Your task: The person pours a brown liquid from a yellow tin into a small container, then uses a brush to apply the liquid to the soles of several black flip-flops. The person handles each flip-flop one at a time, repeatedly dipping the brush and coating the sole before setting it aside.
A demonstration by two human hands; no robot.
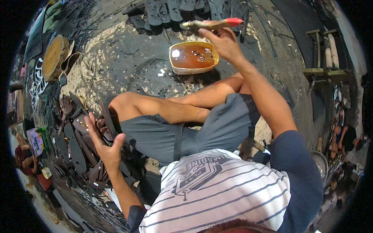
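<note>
My right hand point(228, 46) is raised over the far right side of a pale tub point(190, 71) and grips a brush point(211, 25). The brush lies nearly level, its red handle end to the right and its coated, yellowish end to the left; thin strands seem to hang from that left end. Amber, glue-like liquid point(192, 58) with dark specks sits in the tub, which stands on the floor beyond my crossed legs. My left hand point(108, 152), fingers spread and holding nothing, hovers beside a pile of dark brown sandals and soles point(74, 149).
Dark soles point(167, 14) stand in rows beyond the tub. A round wooden block point(55, 58) is at the far left, near pale strips point(37, 83). A wooden rack point(326, 72) stands right. People appear small at the left point(26, 155) and right point(344, 139) edges.
</note>
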